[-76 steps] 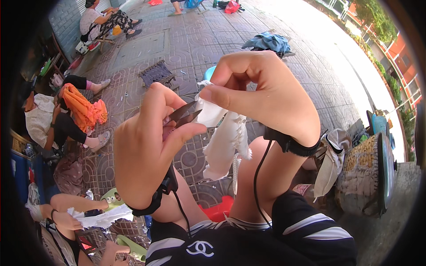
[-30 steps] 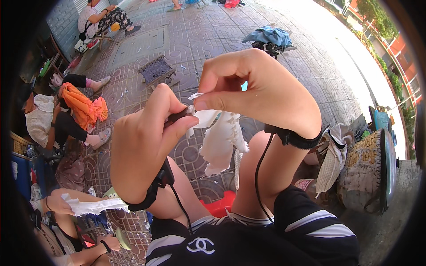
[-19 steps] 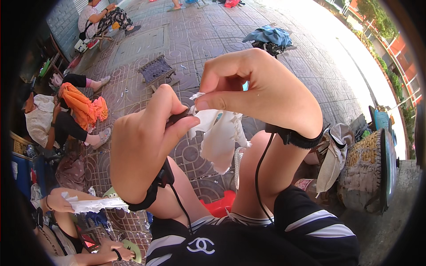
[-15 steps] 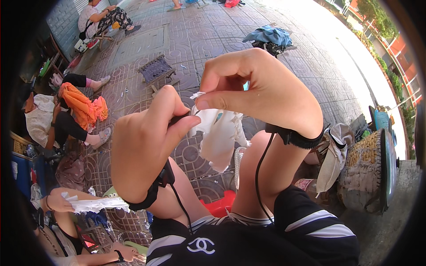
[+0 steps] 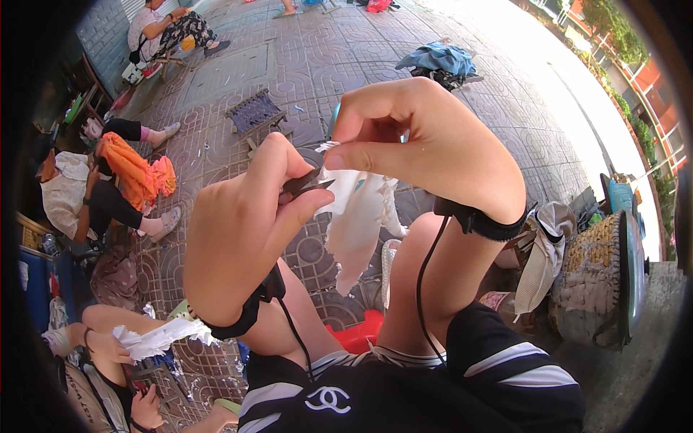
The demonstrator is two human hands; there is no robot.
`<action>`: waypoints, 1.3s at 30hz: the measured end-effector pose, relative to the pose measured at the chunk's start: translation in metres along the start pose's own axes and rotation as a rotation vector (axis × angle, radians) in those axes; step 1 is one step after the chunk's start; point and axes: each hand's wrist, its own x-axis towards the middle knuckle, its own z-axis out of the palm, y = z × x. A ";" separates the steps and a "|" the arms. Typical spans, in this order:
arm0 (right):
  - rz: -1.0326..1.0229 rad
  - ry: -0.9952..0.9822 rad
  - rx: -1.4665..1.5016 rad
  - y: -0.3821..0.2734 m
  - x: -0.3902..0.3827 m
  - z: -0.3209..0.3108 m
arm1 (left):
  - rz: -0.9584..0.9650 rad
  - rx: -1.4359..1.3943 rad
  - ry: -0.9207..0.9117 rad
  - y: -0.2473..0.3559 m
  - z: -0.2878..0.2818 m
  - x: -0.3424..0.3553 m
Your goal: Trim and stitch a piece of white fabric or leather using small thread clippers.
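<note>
My left hand (image 5: 234,231) is closed round small dark metal snips (image 5: 307,187), whose blades show open beside the white fabric. My right hand (image 5: 433,155) pinches the top of a ragged white fabric piece (image 5: 354,238) between thumb and fingers, just to the right of the snips. The fabric hangs down in frayed strips above my knees. A black band with a cable is on each wrist. A red plastic object (image 5: 364,328) shows low between my legs.
Seated people surround the left side, one with orange cloth (image 5: 133,169), another nearer holding white fabric (image 5: 155,339). A dark folding stool (image 5: 253,112) and a blue cloth pile (image 5: 440,61) stand on the paving (image 5: 303,50). A woven basket (image 5: 585,281) is at my right.
The blades closed and have opened again. Both hands have risen slightly since half a second ago, and the fabric hangs a little differently. The co-worker's hands at lower left have shifted.
</note>
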 end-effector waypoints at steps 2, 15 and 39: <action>-0.007 -0.005 0.005 0.000 0.001 0.001 | 0.000 0.010 0.003 0.000 -0.001 0.000; -0.012 -0.065 -0.054 -0.008 0.000 0.003 | 0.032 0.017 -0.056 0.000 -0.006 0.000; -0.009 -0.072 -0.025 -0.009 0.000 0.002 | 0.019 -0.085 -0.070 -0.001 -0.003 0.003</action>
